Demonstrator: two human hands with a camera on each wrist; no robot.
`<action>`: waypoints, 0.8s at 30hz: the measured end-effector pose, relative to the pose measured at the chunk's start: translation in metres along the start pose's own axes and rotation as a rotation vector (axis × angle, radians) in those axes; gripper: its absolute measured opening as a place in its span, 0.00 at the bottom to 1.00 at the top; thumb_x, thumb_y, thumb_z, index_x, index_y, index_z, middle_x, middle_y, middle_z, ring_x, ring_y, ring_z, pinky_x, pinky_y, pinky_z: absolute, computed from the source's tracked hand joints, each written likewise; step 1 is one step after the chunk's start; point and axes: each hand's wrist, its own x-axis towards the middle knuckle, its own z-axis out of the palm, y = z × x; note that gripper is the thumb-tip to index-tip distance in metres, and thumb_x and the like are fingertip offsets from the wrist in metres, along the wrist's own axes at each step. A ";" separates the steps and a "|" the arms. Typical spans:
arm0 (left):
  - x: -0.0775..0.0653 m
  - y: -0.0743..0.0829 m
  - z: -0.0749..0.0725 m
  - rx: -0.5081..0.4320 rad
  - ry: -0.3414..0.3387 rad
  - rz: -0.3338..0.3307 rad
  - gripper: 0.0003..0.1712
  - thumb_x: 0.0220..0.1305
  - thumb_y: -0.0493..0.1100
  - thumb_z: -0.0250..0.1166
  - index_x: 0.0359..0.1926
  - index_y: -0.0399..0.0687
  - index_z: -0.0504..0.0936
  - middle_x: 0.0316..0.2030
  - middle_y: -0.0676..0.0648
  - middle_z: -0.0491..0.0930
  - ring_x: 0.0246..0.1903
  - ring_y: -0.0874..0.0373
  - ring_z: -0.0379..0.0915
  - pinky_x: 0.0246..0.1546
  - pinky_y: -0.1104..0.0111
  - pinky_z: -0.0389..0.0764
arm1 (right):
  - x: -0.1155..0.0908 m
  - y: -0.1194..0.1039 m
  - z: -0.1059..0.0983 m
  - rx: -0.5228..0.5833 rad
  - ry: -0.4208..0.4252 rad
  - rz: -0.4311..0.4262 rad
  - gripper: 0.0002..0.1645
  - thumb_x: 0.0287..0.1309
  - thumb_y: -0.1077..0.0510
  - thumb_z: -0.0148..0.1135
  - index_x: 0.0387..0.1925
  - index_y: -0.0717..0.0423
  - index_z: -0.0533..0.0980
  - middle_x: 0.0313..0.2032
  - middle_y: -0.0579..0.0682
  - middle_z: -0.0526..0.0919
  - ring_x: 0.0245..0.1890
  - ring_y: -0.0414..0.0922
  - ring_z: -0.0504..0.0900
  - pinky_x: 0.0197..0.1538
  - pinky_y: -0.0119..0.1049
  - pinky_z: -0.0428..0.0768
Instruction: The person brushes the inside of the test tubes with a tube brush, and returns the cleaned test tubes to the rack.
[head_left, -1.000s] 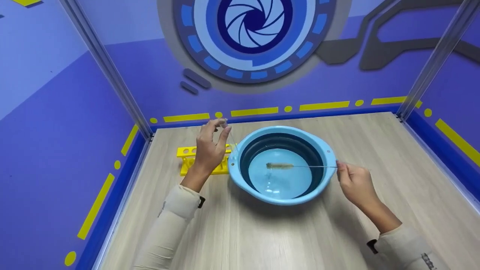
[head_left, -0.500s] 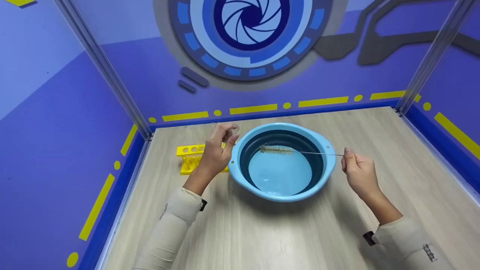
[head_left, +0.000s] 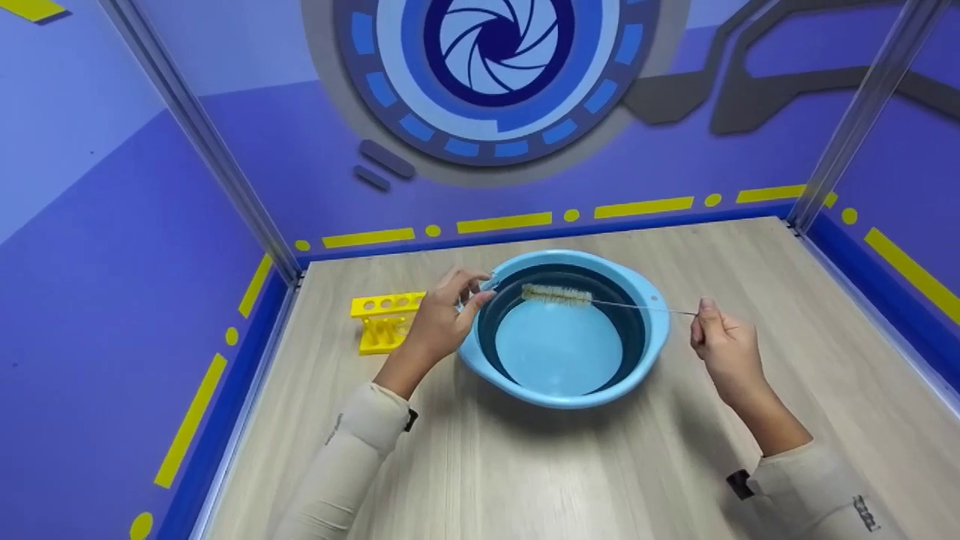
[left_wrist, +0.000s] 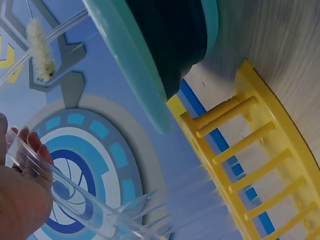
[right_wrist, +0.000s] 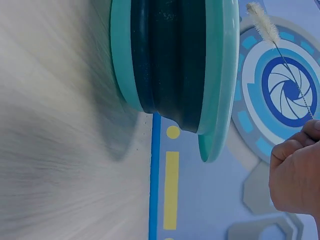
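My left hand point(head_left: 439, 322) pinches a clear test tube point(left_wrist: 75, 187) between thumb and fingers, over the left rim of the blue basin point(head_left: 562, 400). In the head view the tube is hard to make out. My right hand point(head_left: 727, 349), just right of the basin, grips the thin wire handle of a test tube brush point(head_left: 556, 295). The brush lies level, its pale bristled head above the basin and pointing toward my left hand. In the right wrist view the bristles point(right_wrist: 262, 22) stand clear of the rim.
A yellow test tube rack point(head_left: 382, 305) stands left of the basin, partly hidden by my left hand. Blue-purple panels point(head_left: 247, 150) wall off the back and sides of the wooden table point(head_left: 540, 472).
My left hand has moved right and nearer with the test tube, from above the rack to the basin's rim. The brush has gone up and back, and my right hand slightly right.
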 end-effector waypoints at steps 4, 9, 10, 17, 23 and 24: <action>-0.001 -0.002 0.006 0.007 -0.014 -0.031 0.16 0.78 0.52 0.64 0.60 0.55 0.83 0.44 0.48 0.80 0.40 0.57 0.75 0.42 0.62 0.84 | 0.002 -0.001 -0.003 0.119 -0.018 0.004 0.38 0.85 0.46 0.46 0.21 0.70 0.64 0.12 0.40 0.62 0.15 0.40 0.54 0.24 0.43 0.51; -0.004 -0.005 0.012 -0.023 -0.026 -0.037 0.16 0.76 0.52 0.67 0.59 0.55 0.86 0.44 0.45 0.82 0.42 0.52 0.78 0.45 0.54 0.87 | 0.003 -0.002 -0.003 0.212 -0.064 0.005 0.37 0.85 0.47 0.45 0.20 0.68 0.61 0.13 0.42 0.62 0.18 0.47 0.52 0.26 0.45 0.49; -0.004 -0.005 0.013 -0.027 -0.026 -0.024 0.16 0.75 0.52 0.68 0.59 0.55 0.87 0.44 0.45 0.82 0.42 0.50 0.79 0.45 0.54 0.87 | 0.003 -0.002 -0.004 0.219 -0.073 0.004 0.37 0.85 0.47 0.45 0.20 0.68 0.61 0.13 0.43 0.62 0.18 0.48 0.52 0.27 0.45 0.49; -0.005 -0.005 0.018 -0.021 0.027 0.112 0.16 0.73 0.50 0.71 0.58 0.55 0.89 0.43 0.47 0.86 0.42 0.45 0.84 0.45 0.55 0.89 | 0.001 -0.003 -0.004 0.258 -0.121 -0.002 0.37 0.86 0.47 0.44 0.21 0.69 0.58 0.14 0.47 0.59 0.20 0.52 0.49 0.26 0.45 0.48; -0.005 -0.002 0.022 -0.005 0.036 0.131 0.17 0.72 0.50 0.71 0.59 0.55 0.90 0.43 0.49 0.86 0.41 0.52 0.83 0.44 0.62 0.88 | 0.001 -0.003 -0.006 0.281 -0.140 0.025 0.37 0.86 0.46 0.44 0.21 0.68 0.58 0.15 0.49 0.58 0.21 0.52 0.48 0.27 0.45 0.47; -0.005 -0.002 0.023 -0.001 0.035 0.135 0.17 0.72 0.50 0.71 0.59 0.54 0.90 0.43 0.49 0.86 0.41 0.53 0.83 0.44 0.64 0.88 | 0.001 -0.003 -0.006 0.281 -0.141 0.032 0.37 0.86 0.46 0.44 0.21 0.67 0.58 0.15 0.49 0.58 0.21 0.52 0.49 0.27 0.45 0.47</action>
